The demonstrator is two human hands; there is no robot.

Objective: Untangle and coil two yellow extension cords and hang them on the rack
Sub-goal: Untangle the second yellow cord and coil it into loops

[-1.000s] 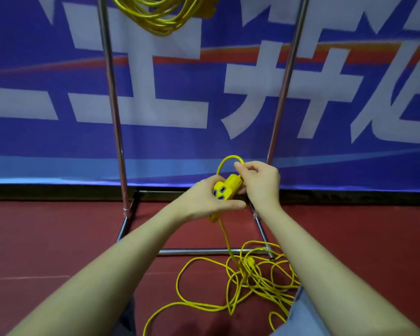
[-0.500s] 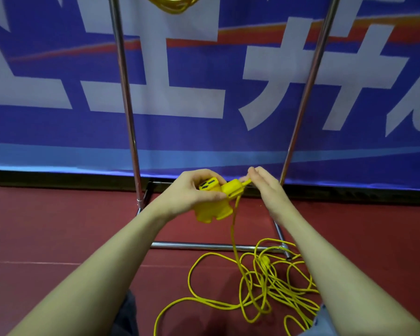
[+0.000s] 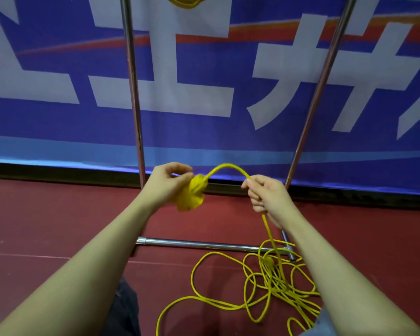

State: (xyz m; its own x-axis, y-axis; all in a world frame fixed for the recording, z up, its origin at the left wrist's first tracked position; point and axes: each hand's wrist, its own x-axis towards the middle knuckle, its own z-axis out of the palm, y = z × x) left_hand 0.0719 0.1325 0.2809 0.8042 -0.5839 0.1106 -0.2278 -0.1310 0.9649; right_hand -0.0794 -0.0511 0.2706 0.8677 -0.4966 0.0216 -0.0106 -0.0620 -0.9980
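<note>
Between the two upright tubes of the shiny metal rack [image 3: 134,98], the left hand [image 3: 166,184] holds the blurred yellow socket block [image 3: 192,194] at the end of the thin yellow extension cord [image 3: 268,229]. Its fingers are curled around the block, and the thumb and forefinger close together above it. The block is smeared by motion, so I cannot read its shape well; it seems to be a chunky multi-outlet end.

From the block the cord rises in a short arch and comes down to the right hand [image 3: 268,197], well apart from the left one. The right hand's fingers are curled round the cord, which passes through the fist and leaves below it. From there the cord drops straight to the dark red floor [image 3: 46,221], where the rest of it lies in a loose, tangled heap of loops just in front of the rack's lower horizontal bar, with some loops touching or crossing that bar near its right end.

At the top edge of the view, between the uprights, the lower part of a second yellow cord bundle [image 3: 186,1] hangs; only its bottom is visible. Behind the rack stands a blue banner with large white characters [image 3: 204,93] and a red stripe. Both forearms are bare, and dark cloth shows at the bottom between them.
</note>
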